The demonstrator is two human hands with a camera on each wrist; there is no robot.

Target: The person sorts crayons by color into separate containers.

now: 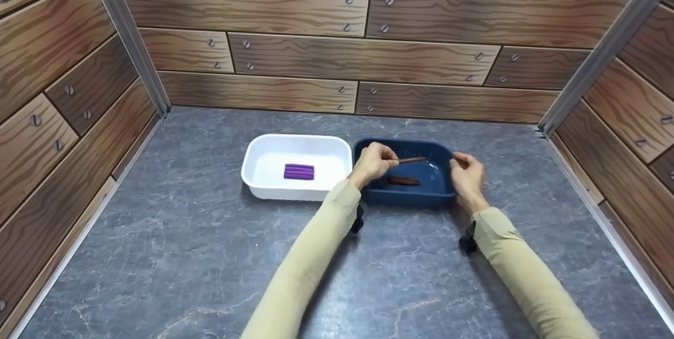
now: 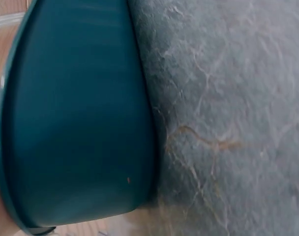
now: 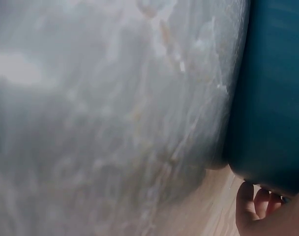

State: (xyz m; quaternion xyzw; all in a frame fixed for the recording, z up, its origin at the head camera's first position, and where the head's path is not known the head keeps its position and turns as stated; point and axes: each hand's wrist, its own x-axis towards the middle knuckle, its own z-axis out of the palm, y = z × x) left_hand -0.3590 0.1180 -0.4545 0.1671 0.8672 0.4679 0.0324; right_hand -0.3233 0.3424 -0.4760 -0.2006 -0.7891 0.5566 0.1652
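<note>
Over the dark blue bin (image 1: 405, 199), my left hand (image 1: 373, 162) pinches one end of a thin brown cinnamon stick (image 1: 413, 160). The stick points to the right. More brown cinnamon sticks (image 1: 404, 180) lie side by side on the bin's floor. At the bin's right end, my right hand (image 1: 468, 176) grips the rim, thumb near the edge. Its curled fingers (image 3: 245, 204) show by the bin's outer wall in the right wrist view. The left wrist view has the bin's front wall (image 2: 80, 113) filling its left side; the stick is hidden there.
A white bin (image 1: 284, 192) stands directly left of the blue one, with several purple sticks (image 1: 299, 171) in a row inside. Both bins rest on a grey marbled surface (image 1: 184, 233). Wood-patterned panels (image 1: 295, 57) enclose it at the back and sides.
</note>
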